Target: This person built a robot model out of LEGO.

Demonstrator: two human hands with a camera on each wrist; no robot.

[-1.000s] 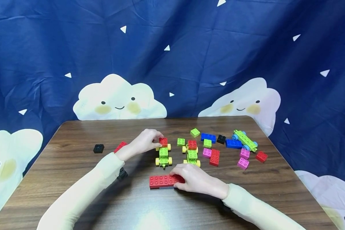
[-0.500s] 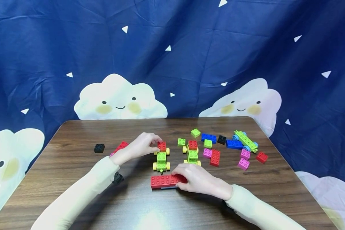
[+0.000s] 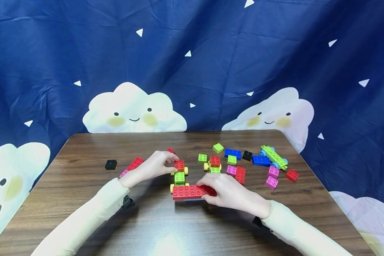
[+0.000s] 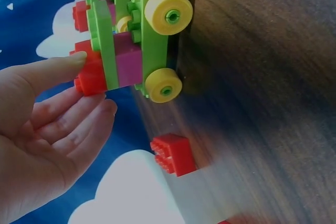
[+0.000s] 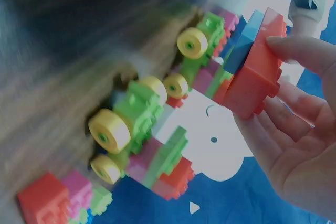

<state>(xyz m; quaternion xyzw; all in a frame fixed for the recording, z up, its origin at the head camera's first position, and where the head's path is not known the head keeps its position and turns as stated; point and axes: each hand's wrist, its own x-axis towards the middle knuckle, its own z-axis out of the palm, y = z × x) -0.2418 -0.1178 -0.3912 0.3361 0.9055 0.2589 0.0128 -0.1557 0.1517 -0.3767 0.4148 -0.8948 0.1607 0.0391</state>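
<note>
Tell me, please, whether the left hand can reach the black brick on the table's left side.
Probably yes: nothing covers the black brick, and only low bricks lie between. The left hand must first release the red brick it pinches.

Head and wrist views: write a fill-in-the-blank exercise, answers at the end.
Under the joined red bricks in the right hand is a ____-coloured brick.
The left hand holds a toy car by its top brick, coloured ____.
That car's wheels are coloured ____.
The long base at right, on blue wheels, is coloured ____.
Missing words: blue; red; yellow; green.
</note>
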